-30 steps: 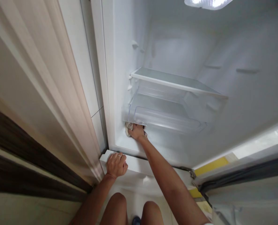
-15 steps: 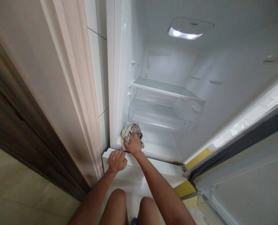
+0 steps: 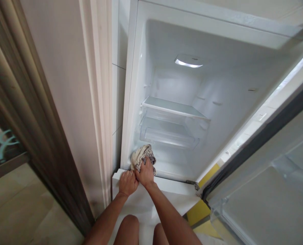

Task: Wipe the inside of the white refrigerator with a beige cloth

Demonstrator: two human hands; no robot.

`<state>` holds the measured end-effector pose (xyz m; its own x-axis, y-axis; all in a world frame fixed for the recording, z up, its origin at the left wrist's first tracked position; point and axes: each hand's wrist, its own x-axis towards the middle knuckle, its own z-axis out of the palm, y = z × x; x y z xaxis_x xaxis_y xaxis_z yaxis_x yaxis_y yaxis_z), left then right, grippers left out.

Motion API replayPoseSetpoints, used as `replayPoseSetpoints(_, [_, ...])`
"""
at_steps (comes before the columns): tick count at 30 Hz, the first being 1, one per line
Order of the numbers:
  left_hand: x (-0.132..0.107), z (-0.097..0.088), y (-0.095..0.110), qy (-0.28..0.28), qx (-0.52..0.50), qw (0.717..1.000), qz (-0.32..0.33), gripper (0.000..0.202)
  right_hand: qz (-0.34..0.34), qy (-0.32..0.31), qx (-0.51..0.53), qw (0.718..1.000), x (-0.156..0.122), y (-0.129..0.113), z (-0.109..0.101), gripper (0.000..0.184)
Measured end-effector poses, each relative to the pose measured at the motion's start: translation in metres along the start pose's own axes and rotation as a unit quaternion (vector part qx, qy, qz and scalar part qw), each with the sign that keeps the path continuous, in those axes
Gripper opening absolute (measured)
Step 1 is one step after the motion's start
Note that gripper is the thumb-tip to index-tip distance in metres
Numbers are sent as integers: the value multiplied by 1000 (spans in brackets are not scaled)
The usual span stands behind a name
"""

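Note:
My right hand [image 3: 145, 172] grips a bunched patterned cloth [image 3: 140, 154], cream with dark print. The cloth touches the lower left front corner of the open fridge [image 3: 166, 161]'s interior. Beside it, my left hand [image 3: 128, 183] has its fingers curled over the top edge of the white lower door [image 3: 164, 195]. The two hands touch or nearly touch at the thumbs. My right fingertips are partly hidden in the cloth's folds.
Inside the fridge are a glass shelf [image 3: 175, 106], a clear drawer [image 3: 168, 136] and a lit lamp [image 3: 189, 62]. The open upper door [image 3: 271, 200] stands at right, its hinge [image 3: 192, 184] near the lower door. A wooden door frame [image 3: 95, 102] runs close on the left.
The view has shifted, showing more of the fridge's top. My right hand has drawn nearer to my left hand with the cloth. My left hand keeps its place on the lower door's edge.

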<state>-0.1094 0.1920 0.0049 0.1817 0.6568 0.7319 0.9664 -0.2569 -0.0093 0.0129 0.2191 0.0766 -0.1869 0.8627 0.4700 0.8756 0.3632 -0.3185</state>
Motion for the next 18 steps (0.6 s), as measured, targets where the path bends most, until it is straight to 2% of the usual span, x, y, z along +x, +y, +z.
replayPoseSetpoints(7, [4,-13,5,-20,-7,1000,-23,14,-32,96,40,994,-30,14,8,34])
replayPoseSetpoints(12, [6,-24,11,-47,-11,998,-46,14,-41,105,35,993,-31,22,5,39])
replayPoseSetpoints(18, [9,-29,13,-69,-23,996,-57,11,-53,115,7,992,-28,25,4,37])
